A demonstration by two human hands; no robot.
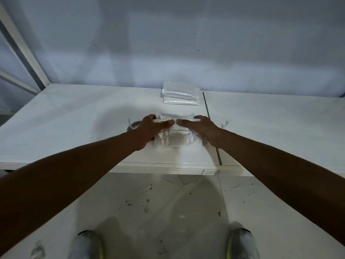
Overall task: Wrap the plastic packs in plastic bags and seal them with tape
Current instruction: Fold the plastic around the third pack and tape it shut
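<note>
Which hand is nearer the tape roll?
Left. The left hand partly covers the tape roll at the pack's left end; the right hand presses the pack's opposite end.

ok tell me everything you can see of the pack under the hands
The pack is a flat, rectangular packet in clear, crinkly, glossy plastic film, lying flat on the white table near its front edge. The left hand and right hand press on its far part from either side, fingertips nearly meeting over the middle, where a fold of film bunches up. Its contents cannot be made out.
</note>
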